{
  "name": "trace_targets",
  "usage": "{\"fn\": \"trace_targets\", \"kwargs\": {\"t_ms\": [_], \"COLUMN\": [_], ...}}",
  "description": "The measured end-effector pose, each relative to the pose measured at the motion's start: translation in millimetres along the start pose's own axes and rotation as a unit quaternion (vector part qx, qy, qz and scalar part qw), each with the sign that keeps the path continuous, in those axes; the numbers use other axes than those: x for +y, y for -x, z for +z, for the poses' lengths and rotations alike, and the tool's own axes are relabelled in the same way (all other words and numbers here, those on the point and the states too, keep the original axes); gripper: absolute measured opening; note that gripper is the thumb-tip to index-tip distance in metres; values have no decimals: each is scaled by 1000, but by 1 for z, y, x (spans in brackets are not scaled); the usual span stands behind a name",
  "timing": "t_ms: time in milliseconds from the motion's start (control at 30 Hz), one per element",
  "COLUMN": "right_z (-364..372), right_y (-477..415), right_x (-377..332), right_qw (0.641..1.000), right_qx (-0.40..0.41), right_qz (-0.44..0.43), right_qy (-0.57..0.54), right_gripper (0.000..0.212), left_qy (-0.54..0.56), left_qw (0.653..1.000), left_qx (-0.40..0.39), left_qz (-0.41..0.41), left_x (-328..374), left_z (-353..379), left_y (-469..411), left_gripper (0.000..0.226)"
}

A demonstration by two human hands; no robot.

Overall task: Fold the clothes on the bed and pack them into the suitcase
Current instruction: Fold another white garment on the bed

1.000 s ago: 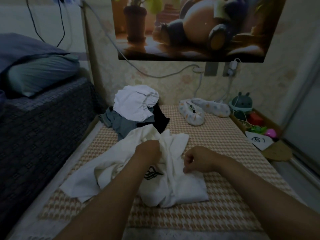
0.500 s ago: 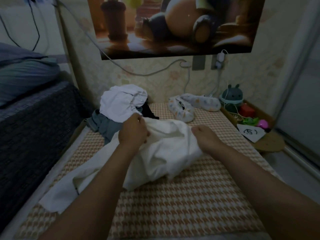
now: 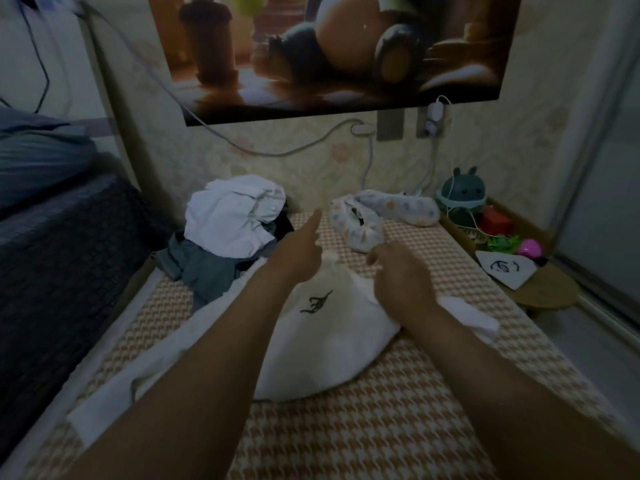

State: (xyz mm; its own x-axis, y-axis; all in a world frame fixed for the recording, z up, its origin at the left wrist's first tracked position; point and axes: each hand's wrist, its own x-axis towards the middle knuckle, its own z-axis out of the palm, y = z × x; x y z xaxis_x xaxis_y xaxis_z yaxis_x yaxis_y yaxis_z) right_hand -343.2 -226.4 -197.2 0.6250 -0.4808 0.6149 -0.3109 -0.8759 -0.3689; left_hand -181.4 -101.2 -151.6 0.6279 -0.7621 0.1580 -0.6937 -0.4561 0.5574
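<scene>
Okay, the white shirt [image 3: 329, 341] with the small black print lies bunched on the checked mat [image 3: 398, 427], mid-bed, with its top edge drawn up into a peak between my hands. My right hand [image 3: 401, 278] has its fingers curled and pinches the shirt's upper edge. My left hand [image 3: 298, 261] has the forefinger sticking straight out. Its other fingers are hidden behind the hand, so I can't tell if it pinches cloth or only touches it. One sleeve trails off to my left, near the mat's edge.

The step, as I judge it, is spreading the shirt flat before folding. To do it well:
- Take matching points at the shoulders.
- Pull them apart until the cloth is taut.
- Lay it down and smooth the hump in the middle.
- Bring the trailing sleeve in.
- Keep clear of the unfolded pile [image 3: 235, 220] just beyond, white piece over grey.

No suitcase in view.
</scene>
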Motion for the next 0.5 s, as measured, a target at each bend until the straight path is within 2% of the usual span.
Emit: {"fn": "trace_targets", "kwargs": {"t_ms": [67,100,167,233,267,333,400,433,500], "right_z": [9,13,16,15,14,13,12,15,15], "right_y": [9,14,21,23,22,24,33,39,46], "right_x": [-10,-15,-22,-25,-28,-36,-44,-47,-48], "right_qw": [974,952,924,899,877,828,812,821,866], "right_qx": [-197,-278,-359,-412,-457,-554,-571,-545,-484], "right_qz": [-31,-35,-15,-7,-10,-24,-101,-135,-115], "right_qy": [-110,-123,-130,-145,-146,-87,63,104,58], "right_gripper": [17,17,17,17,28,66,95,94,54], "left_qy": [12,13,-15,-53,-59,-84,-162,-182,-172], "left_qw": [998,997,999,998,997,993,979,975,979], "left_qx": [61,70,40,-8,-31,-77,-122,-124,-113], "left_qz": [16,19,18,30,28,24,33,32,0], "left_x": [-7,-12,-19,-26,-30,-43,-64,-70,-85], "left_z": [-1,0,2,3,3,0,-1,-5,-10], "left_y": [25,39,76,113,130,159,177,184,185], "left_gripper": [47,33,12,6,6,31,67,75,76]}}
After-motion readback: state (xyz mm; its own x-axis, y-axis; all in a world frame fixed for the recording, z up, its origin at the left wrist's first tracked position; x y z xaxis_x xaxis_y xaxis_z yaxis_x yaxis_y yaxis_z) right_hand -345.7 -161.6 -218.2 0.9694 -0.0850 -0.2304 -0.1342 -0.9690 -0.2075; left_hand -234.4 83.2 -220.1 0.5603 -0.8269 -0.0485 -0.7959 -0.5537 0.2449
